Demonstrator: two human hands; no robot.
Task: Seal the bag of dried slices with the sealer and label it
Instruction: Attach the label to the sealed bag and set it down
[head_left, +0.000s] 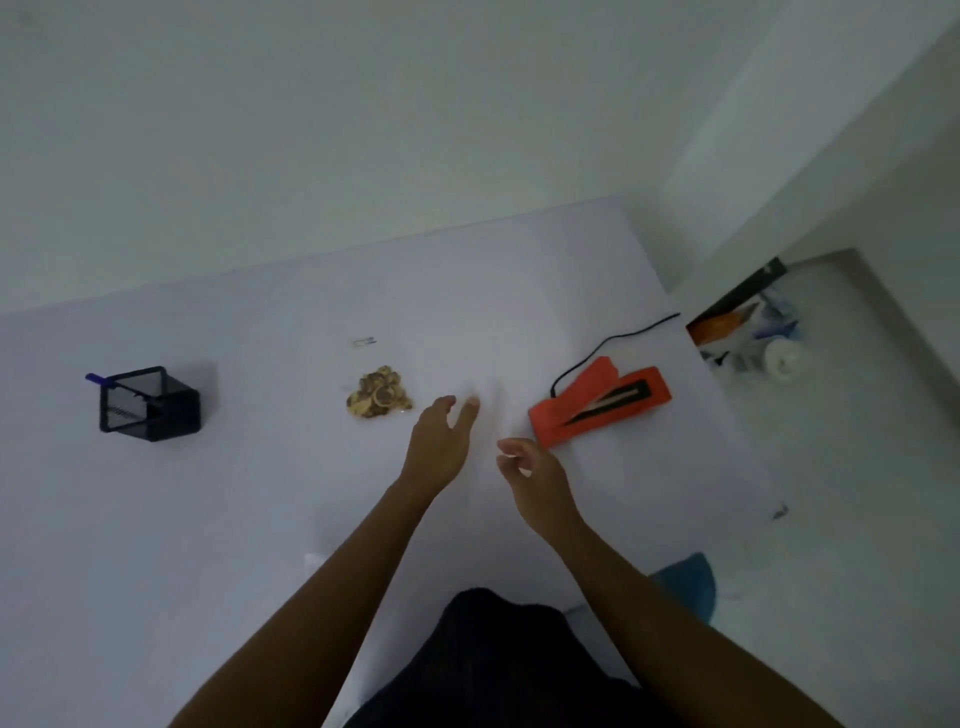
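Right at 6 o'clock there's dark clothing (498, 660) at the bottom edge, and both your bare forearms come up from there over the white table (208, 519). A bit of blue, a seat I think, peeks out at about 4 o'clock (688, 579), past the table's right edge.

Your right hand (535, 478) sits a little right of centre, above the tabletop. Its fingers are curled in loosely with the thumb near the fingertips, and I can't see anything in them, so it looks idle. Your left hand (439, 441) is just beside it at 9 o'clock of the right one, fingers straight-ish and spread a bit, reaching forward, holding nothing. Whether the fingertips touch the table, can't tell, it's blurry there.

Just beyond the left hand's fingertips, at 10 o'clock from it, is the bag of dried slices (378, 393). It's lying flat on the table, clear plastic with a yellowish-brown pile inside, near your fingers but apart from them. The orange sealer (597, 402) lies at 2 o'clock from your right hand with its lid lifted in a V, and a black cord (613, 338) runs off its back toward the table's far right edge.

Over at 9 o'clock, well apart from everything, there's 1 black mesh holder (150, 405) with a blue pen (101, 380) sticking out. Past the bag there's a small pale thing (363, 342), maybe the label, too small to tell. At 2 o'clock off the table sits a cluttered box of stuff (748, 327).
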